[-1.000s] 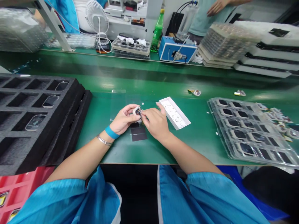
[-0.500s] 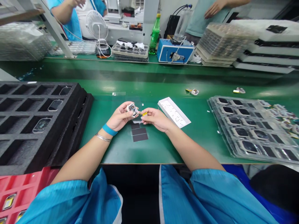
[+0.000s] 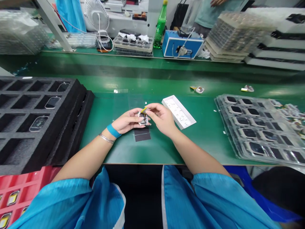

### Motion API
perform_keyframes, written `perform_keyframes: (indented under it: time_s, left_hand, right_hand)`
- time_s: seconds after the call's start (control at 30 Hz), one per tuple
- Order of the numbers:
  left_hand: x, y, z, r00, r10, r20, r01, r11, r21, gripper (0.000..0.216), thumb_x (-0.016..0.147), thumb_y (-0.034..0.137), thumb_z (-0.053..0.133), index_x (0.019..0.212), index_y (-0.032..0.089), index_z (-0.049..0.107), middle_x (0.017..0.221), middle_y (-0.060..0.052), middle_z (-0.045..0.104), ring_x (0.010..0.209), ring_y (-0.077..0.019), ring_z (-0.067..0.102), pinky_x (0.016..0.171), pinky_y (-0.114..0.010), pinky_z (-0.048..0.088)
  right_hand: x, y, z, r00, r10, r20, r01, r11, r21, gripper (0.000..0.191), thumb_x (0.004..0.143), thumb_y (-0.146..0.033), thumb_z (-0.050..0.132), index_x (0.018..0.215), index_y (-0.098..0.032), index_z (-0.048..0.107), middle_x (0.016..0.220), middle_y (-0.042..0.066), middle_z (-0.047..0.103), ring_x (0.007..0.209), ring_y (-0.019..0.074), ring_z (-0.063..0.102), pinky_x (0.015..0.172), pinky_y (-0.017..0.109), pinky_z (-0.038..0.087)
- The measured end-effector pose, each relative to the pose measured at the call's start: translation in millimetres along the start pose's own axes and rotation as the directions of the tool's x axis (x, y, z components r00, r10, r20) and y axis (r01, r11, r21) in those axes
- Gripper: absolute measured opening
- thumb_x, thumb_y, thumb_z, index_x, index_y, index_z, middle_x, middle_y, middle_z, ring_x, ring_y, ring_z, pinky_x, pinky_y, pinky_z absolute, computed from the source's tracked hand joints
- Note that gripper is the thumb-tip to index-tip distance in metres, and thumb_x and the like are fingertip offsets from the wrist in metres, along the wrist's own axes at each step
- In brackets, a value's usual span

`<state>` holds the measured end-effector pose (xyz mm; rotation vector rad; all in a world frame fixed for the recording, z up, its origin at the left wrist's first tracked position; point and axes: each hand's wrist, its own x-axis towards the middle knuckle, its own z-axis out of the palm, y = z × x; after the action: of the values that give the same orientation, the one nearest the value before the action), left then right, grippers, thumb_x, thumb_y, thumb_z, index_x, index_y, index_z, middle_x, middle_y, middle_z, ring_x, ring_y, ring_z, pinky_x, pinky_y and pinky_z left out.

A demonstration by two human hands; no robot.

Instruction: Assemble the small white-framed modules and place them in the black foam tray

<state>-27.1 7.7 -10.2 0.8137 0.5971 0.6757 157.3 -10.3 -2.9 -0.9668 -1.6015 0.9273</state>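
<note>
Along the left of the green surface (image 3: 152, 152) lies a black foam tray (image 3: 43, 124) with rows of square cells, a few holding watch screens (image 3: 38, 124). A red tray (image 3: 28, 181) sits below its near corner. Right of the foam, the person's left wrist wears a blue band (image 3: 113, 130) and a metal bangle (image 3: 106, 138). The left hand (image 3: 126, 121) is cupped, its fingers (image 3: 135, 115) closed around a small watch body (image 3: 143, 118), which is held near the middle of the surface, just above a dark film sheet (image 3: 142, 135). The right hand (image 3: 162, 119) meets it from the right, its fingers (image 3: 152, 108) pinched on a yellow strip (image 3: 143, 110) that touches the top of the watch body. Just beside that hand is a white box (image 3: 178, 112) with small pieces inside. Farther right, a clear tray (image 3: 257, 127) holds rows of dark-faced watches.
</note>
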Motion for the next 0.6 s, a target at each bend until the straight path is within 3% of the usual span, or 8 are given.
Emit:
perform_keyframes:
  time_s: [0.23,0.43,0.53,0.6]
  left_hand:
    - [7,-7,6,0.988,0.047,-0.146,-0.040,0.998,0.052,0.031,0.069,0.016,0.079,0.096,0.015,0.066,0.081,-0.004,0.072,0.070,-0.0174,0.072,0.063,-0.027,0.061]
    - [4,6,3,0.947,0.035,-0.320,-0.001,0.994,0.105,0.024,0.069,0.012,0.074,0.091,0.012,0.065,0.080,-0.009,0.073,0.065,-0.0189,0.071,0.060,-0.030,0.060]
    - [-2,18,-5,0.938,-0.013,-0.346,0.054,0.993,0.109,0.021,0.070,0.010,0.073,0.090,0.011,0.066,0.085,-0.012,0.074,0.069,-0.0204,0.072,0.069,-0.038,0.062]
    - [-4,23,-10,0.937,-0.053,-0.345,0.095,0.990,0.107,0.019,0.070,0.010,0.073,0.088,0.011,0.066,0.085,-0.013,0.074,0.074,-0.0215,0.072,0.075,-0.042,0.061]
  right_hand:
    - [1,5,4,0.992,-0.124,-0.023,0.115,0.967,-0.229,0.013,0.088,-0.027,0.059,0.097,-0.020,0.067,0.095,0.005,0.071,0.087,0.0174,0.066,0.081,0.033,0.055]
    - [5,24,8,0.996,0.037,-0.080,-0.049,0.988,-0.145,0.025,0.089,-0.031,0.058,0.111,-0.021,0.062,0.103,0.006,0.070,0.093,0.0175,0.067,0.081,0.032,0.055]
    - [4,30,8,0.987,0.128,0.096,-0.091,0.944,-0.319,0.007,0.083,-0.020,0.063,0.086,-0.019,0.068,0.099,0.006,0.069,0.092,0.0185,0.066,0.081,0.034,0.054]
    - [2,30,11,0.966,0.165,0.198,-0.049,0.873,-0.486,0.006,0.078,-0.013,0.067,0.076,-0.018,0.070,0.100,0.007,0.068,0.096,0.0208,0.064,0.089,0.039,0.051]
